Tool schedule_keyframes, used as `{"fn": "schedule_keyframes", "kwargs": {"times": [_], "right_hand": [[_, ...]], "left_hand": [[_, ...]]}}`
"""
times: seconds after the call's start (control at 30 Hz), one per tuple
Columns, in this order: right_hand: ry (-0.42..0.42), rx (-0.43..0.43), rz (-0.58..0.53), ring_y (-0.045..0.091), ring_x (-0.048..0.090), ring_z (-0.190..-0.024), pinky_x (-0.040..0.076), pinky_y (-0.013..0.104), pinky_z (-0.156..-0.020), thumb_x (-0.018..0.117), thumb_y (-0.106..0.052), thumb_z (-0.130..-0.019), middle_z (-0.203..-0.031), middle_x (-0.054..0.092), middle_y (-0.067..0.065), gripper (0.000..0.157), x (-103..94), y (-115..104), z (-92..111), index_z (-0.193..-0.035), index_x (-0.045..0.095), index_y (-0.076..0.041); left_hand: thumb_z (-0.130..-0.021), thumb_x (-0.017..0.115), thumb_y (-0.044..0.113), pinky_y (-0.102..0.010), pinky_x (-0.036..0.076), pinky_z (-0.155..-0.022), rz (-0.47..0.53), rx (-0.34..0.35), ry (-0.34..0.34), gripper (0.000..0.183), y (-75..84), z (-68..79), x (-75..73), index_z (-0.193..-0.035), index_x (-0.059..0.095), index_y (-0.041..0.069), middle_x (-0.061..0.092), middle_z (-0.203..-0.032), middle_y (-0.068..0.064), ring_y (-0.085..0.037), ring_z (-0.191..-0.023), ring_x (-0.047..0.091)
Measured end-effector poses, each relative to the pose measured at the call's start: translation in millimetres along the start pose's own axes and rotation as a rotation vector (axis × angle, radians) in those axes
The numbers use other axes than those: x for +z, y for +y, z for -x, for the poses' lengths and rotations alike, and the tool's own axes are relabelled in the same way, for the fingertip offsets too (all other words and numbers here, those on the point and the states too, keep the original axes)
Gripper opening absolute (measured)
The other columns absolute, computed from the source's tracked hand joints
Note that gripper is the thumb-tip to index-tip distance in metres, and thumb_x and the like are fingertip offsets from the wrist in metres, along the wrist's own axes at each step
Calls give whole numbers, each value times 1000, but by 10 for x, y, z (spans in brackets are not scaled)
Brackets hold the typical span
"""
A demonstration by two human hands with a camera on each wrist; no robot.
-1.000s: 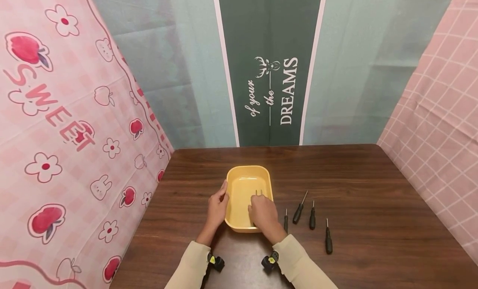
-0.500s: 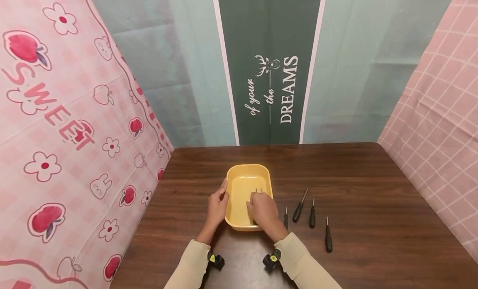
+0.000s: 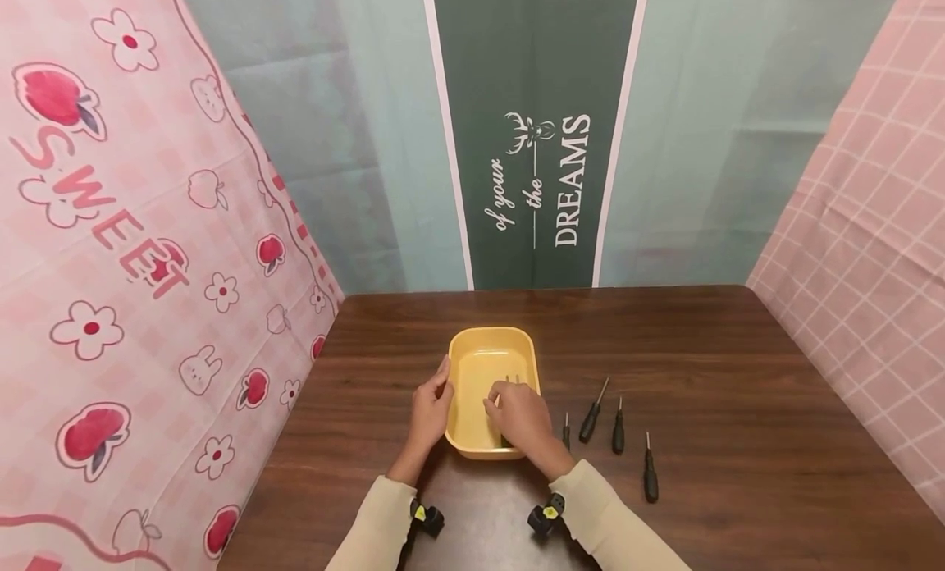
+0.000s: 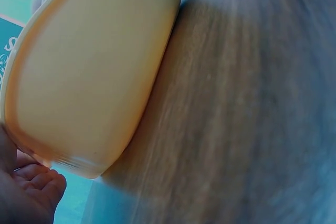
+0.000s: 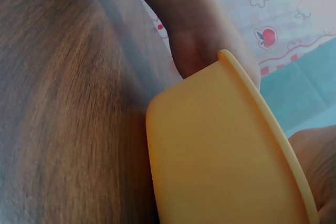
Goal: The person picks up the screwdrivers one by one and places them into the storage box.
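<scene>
A yellow rectangular bin point(image 3: 476, 419) stands on the table. At its left side my left hand point(image 3: 428, 411) holds the rim, thumb along the edge; in the left wrist view the fingers point(image 4: 44, 184) curl beside the wall. My right hand point(image 3: 520, 411) is inside the bin at its right, over screwdrivers point(image 3: 507, 380), its thumb and fingers loosened. Two thin shafts show beyond the knuckles, and part of a dark handle shows below the hand. The rest is hidden. In the right wrist view the bin wall point(image 5: 215, 150) covers most of this hand.
Several black-handled screwdrivers lie right of the bin: one close to the right wrist point(image 3: 566, 431), a longer screwdriver point(image 3: 589, 423), a short screwdriver point(image 3: 618, 436) and the rightmost screwdriver point(image 3: 650, 481). Printed cloths hang round the dark wooden table point(image 3: 738, 374).
My right hand's thumb and fingers have loosened and shifted slightly left, and more of the dark handle shows beneath. The left hand, bin and loose screwdrivers stay in place.
</scene>
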State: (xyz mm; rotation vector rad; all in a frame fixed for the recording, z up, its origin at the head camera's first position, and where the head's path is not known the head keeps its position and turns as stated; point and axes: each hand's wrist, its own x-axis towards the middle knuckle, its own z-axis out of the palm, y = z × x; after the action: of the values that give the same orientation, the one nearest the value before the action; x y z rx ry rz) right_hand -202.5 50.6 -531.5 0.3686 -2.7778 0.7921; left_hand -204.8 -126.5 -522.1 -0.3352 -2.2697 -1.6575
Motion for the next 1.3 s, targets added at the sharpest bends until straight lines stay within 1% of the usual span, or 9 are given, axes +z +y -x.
{"fn": "schedule_keyframes", "kwargs": {"times": [0.2, 0.33, 0.5, 0.63, 0.87, 1.1, 1.3], "right_hand": [[9, -28, -108, 3, 45, -51, 40, 22, -46, 76, -24, -88, -57, 51, -14, 14, -26, 26, -14, -76, 71, -21], [15, -57, -180, 1, 44, -50, 39, 21, -46, 77, -20, -88, -56, 50, -15, 12, -53, 34, -17, -76, 71, -20], [8, -81, -221, 1, 45, -51, 40, 21, -47, 78, -18, -86, -57, 52, -14, 11, -63, 52, -25, -77, 72, -18], [-9, -103, -258, 1, 46, -50, 42, 20, -47, 78, -16, -87, -57, 53, -13, 10, -71, 72, -39, -78, 73, -16], [-4, -124, -291, 0, 47, -51, 43, 20, -50, 80, -15, -86, -58, 54, -14, 10, -136, 78, -34, -78, 73, -16], [-2, -100, -306, 1, 46, -53, 42, 20, -48, 80, -14, -85, -59, 54, -14, 11, -198, 92, 1, -77, 73, -17], [2, -82, -303, 1, 46, -53, 41, 20, -48, 80, -12, -85, -59, 53, -14, 13, -241, 123, 32, -76, 72, -17]], "left_hand": [[-98, 53, -11, -48, 35, -112, 9, -13, 4, 38, 2, -9, 8, -135, 50, -19, 49, -143, -31, -41, -135, 47], [-99, 52, -11, -48, 34, -114, 22, -27, 5, 38, -5, -9, 20, -136, 49, -19, 48, -144, -31, -40, -137, 46], [-99, 51, -11, -47, 33, -114, 19, -35, 3, 39, 2, -1, 18, -137, 48, -18, 47, -145, -31, -39, -137, 45], [-99, 51, -11, -48, 34, -113, 10, -25, 3, 38, 5, -4, 15, -136, 49, -19, 48, -144, -30, -40, -137, 46], [-99, 53, -10, -47, 35, -112, 9, -22, 1, 38, 4, 0, 0, -136, 50, -18, 48, -144, -30, -40, -136, 46], [-98, 53, -11, -48, 35, -112, -1, -24, -1, 39, 28, 10, -12, -136, 50, -18, 49, -143, -31, -41, -136, 46], [-99, 53, -10, -43, 34, -113, -5, -34, -11, 39, 30, 3, -5, -137, 49, -17, 48, -145, -29, -38, -137, 46]]}}
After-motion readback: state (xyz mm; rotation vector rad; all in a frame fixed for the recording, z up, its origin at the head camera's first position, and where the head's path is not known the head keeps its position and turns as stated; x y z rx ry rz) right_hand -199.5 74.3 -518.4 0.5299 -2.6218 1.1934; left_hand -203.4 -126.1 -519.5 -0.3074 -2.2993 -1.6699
